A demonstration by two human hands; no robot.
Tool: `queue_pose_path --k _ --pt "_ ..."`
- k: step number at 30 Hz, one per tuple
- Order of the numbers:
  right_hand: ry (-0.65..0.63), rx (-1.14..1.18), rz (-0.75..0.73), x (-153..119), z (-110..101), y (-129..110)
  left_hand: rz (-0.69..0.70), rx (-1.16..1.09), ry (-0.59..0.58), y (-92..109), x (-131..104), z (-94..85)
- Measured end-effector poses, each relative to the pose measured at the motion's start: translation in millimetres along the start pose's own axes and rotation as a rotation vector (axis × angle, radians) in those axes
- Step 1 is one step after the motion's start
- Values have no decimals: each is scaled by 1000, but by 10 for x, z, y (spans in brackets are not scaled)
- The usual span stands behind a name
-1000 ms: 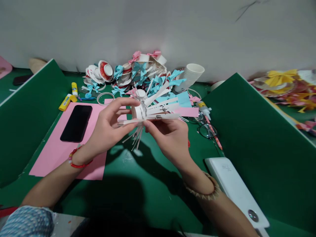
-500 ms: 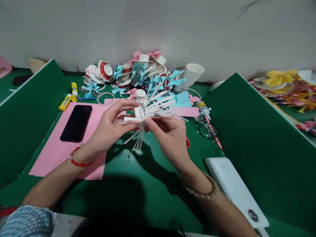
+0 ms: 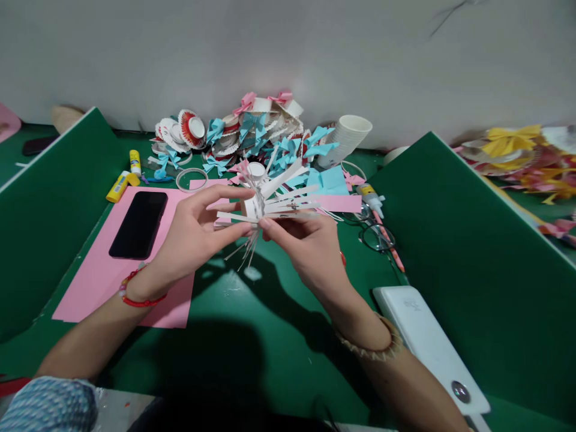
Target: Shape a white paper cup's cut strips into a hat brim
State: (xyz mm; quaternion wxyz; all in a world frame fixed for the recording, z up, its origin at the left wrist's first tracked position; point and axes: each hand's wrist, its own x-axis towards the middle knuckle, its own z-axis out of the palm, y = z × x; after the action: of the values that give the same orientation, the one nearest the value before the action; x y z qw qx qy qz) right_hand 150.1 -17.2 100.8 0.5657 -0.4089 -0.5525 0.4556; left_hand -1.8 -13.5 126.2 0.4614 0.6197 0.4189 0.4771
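Note:
A white paper cup cut into many thin strips (image 3: 252, 207) is held above the middle of the green table, its strips fanning out mostly to the right and some downward. My left hand (image 3: 191, 231) grips it from the left, thumb below and a finger on top, with one strip crossing between them. On the near right side, my right hand (image 3: 310, 246) pinches the base of the strips with its thumb in front; its other fingers are partly hidden behind the strips.
Pink sheets (image 3: 90, 282) under a black phone (image 3: 138, 225) lie left, near glue sticks (image 3: 117, 186). Behind are paper crafts (image 3: 265, 129) and stacked cups (image 3: 348, 138). Right are glasses (image 3: 378, 237), a white power bank (image 3: 427, 342) and a green divider (image 3: 472, 258).
The cut cup has turned slightly and its strips point differently. My left hand has shifted a little to the left; my right thumb has moved slightly left and down along the strips.

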Motion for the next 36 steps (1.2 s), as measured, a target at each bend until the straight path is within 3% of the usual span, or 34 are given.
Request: queue_pose_path --k 8,23,36 --pt "110 6 -15 -14 26 44 97 45 94 -65 4 29" --pt "133 24 -56 -32 49 83 -16 -21 96 -122 42 63" --pt "168 -38 -64 -40 43 57 5 30 102 -92 32 54"
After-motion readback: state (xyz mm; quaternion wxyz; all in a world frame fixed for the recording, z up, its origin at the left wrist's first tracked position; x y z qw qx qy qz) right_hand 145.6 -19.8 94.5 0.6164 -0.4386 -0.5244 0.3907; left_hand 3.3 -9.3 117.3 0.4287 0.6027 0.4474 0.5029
